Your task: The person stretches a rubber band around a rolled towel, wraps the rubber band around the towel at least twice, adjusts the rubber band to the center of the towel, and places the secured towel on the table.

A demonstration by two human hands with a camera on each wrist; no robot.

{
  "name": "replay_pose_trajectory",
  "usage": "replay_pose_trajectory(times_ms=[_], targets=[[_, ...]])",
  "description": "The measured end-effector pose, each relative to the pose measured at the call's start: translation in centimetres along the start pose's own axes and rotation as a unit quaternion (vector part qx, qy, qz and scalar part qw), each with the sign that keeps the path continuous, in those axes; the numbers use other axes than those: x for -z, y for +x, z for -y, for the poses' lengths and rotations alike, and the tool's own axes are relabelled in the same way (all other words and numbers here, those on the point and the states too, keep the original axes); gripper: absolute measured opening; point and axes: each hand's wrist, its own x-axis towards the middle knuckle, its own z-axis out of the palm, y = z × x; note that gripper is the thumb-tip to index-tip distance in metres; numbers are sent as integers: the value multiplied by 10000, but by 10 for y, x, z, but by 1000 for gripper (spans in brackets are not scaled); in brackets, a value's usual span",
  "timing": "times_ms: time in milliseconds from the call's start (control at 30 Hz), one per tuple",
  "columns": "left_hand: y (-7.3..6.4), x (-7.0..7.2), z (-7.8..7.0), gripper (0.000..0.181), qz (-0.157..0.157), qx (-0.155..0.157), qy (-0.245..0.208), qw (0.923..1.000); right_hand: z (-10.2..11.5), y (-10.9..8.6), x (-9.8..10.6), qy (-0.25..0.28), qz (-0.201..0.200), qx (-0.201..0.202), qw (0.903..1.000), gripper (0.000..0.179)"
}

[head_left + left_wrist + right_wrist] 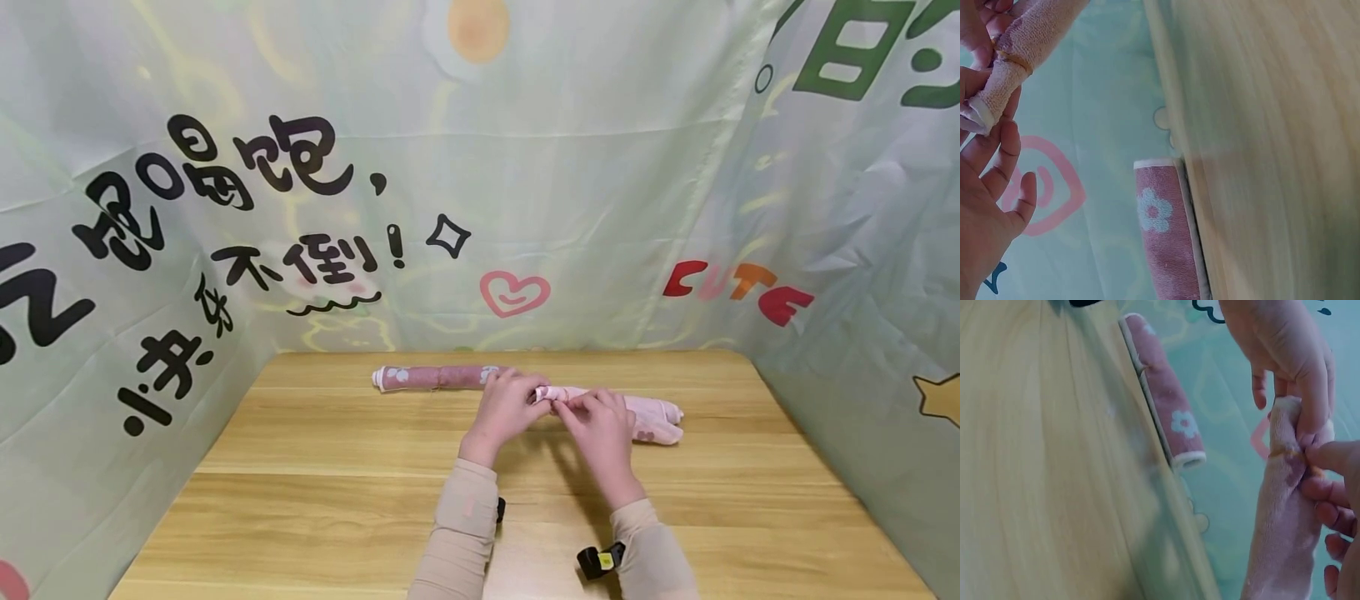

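A light pink rolled towel (654, 420) is held up over the table, its far end toward the right. Around it near its left end runs a thin orange-brown rubber band (1015, 60), also visible in the right wrist view. My left hand (506, 408) grips the towel's left end; in the left wrist view some of its fingers stand loosely apart. With thumb and index finger, my right hand (603, 433) pinches the rubber band (1284, 452) against the towel's side. The exact contact between the fingertips is partly hidden.
A darker pink rolled towel (408, 379) with pale blue flowers lies near the back edge of the wooden table (315, 500), a thin band around its middle. Printed cloth (600, 208) hangs behind and on both sides. Black wrist devices (600, 562) are strapped to the forearms.
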Motion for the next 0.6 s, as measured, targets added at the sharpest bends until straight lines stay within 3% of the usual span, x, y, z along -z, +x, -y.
replay_pose_trajectory(times_ms=[133,400,600], targets=[[0,1,0,23,144,15,-129,9998,5,1,0,238,10,-306,9992,19],[0,7,1,28,223,86,-786,9966,11,0,-3,876,-285,-405,9949,8],[0,8,-1,28,254,50,-1039,9943,13,-1,0,670,-182,-754,9947,9]])
